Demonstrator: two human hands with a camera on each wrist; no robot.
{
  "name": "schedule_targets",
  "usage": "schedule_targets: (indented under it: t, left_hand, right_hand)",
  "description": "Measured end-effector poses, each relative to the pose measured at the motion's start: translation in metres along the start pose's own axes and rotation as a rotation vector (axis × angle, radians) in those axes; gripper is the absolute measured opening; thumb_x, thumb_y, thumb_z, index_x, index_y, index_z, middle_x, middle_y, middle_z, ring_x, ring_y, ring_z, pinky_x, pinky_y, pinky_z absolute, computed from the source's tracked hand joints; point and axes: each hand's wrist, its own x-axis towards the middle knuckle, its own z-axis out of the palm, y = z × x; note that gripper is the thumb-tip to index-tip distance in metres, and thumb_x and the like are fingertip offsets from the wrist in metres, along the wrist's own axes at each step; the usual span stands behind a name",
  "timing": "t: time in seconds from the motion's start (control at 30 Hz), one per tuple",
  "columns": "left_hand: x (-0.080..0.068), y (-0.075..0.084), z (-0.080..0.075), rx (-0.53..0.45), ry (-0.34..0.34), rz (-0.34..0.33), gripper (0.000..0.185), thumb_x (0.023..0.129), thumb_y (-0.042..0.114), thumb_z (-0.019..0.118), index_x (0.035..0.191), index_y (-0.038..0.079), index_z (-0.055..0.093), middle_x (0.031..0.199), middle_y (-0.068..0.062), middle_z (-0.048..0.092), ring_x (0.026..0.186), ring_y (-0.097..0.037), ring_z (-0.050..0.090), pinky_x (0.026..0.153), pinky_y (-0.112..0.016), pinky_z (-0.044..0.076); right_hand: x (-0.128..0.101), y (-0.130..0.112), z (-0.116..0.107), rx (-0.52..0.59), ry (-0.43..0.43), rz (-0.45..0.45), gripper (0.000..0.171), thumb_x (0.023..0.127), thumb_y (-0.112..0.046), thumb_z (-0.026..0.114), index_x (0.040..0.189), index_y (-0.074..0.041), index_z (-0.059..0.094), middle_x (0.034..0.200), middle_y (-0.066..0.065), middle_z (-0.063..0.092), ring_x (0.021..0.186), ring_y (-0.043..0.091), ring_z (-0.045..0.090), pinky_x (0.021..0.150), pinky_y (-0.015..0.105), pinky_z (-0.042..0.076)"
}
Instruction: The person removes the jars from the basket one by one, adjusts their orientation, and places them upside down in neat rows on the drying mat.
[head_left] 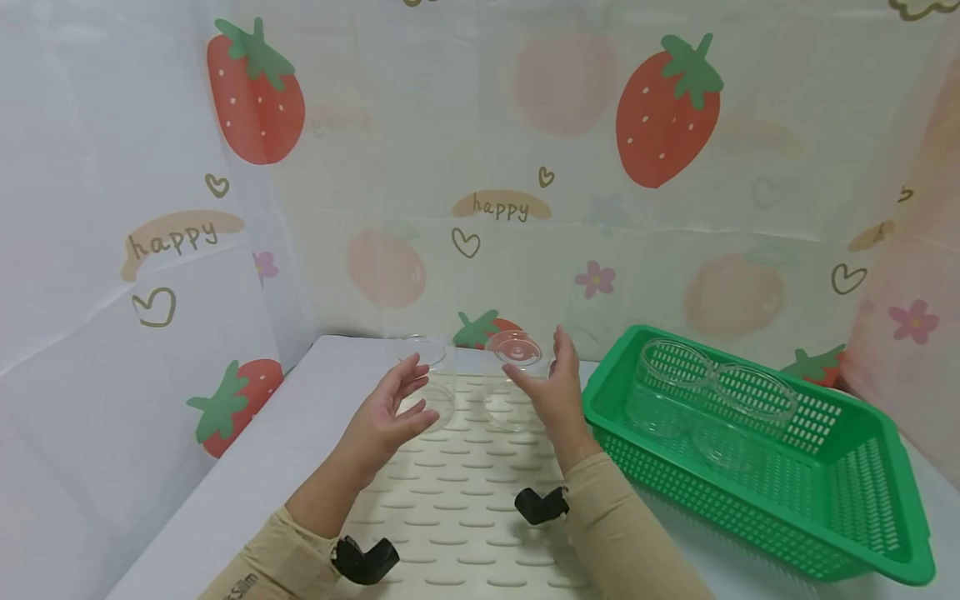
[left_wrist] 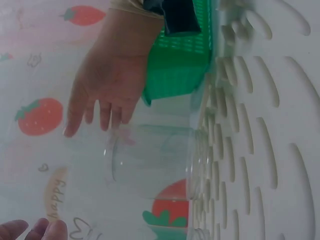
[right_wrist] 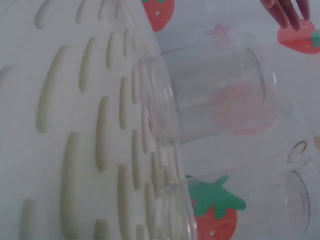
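Clear cups stand upside down on the cream mat, at its far end. One clear cup stands on the left part of the mat. The other clear cup stands just beside it, on the side nearer the green basket. The two cups are close, but I cannot tell if they touch.

The left hand is beside the left cup, on the side away from the basket. Its palm faces the cup and its fingers are spread and a little bent. Its grip is apart and holds nothing. I cannot tell if the fingertips touch the glass.

The right hand is between the right cup and the basket. Its fingers point up and are nearly straight. Its grip is apart too, and it holds nothing. In the left wrist view the right hand hangs just beside a cup, with a small gap showing.

The mat has rows of long bumps and lies on the white worktop. The green basket sits on the worktop just beside the mat. Inside it lie more clear cups, packed close together. A sheet with red strawberries hangs behind the mat.
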Motion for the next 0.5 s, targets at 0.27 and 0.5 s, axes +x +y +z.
schedule_targets:
  t: [0.27,0.5]
  left_hand:
    - [0.004,0.005,0.000,-0.007,-0.002,0.024,0.078,0.083,0.008,0.064,0.145,0.007,0.017,0.145,-0.017,0.025,0.134,-0.026,0.025,0.105,-0.038,0.031]
    - [0.009,0.010,0.001,0.021,0.003,0.035,0.077,0.084,0.009,0.064,0.145,0.006,0.017,0.145,-0.017,0.026,0.134,-0.026,0.026,0.105,-0.040,0.032]
  right_hand:
    - [0.002,-0.027,-0.016,0.091,-0.067,-0.038,0.089,0.077,-0.012,0.074,0.146,-0.011,0.018,0.149,0.005,0.020,0.136,0.021,0.020,0.110,0.031,0.023]
    - [0.004,-0.042,-0.038,0.083,-0.154,-0.068,0.087,0.079,-0.012,0.071,0.146,-0.016,0.016,0.147,0.005,0.023,0.134,0.022,0.025,0.110,0.033,0.023]
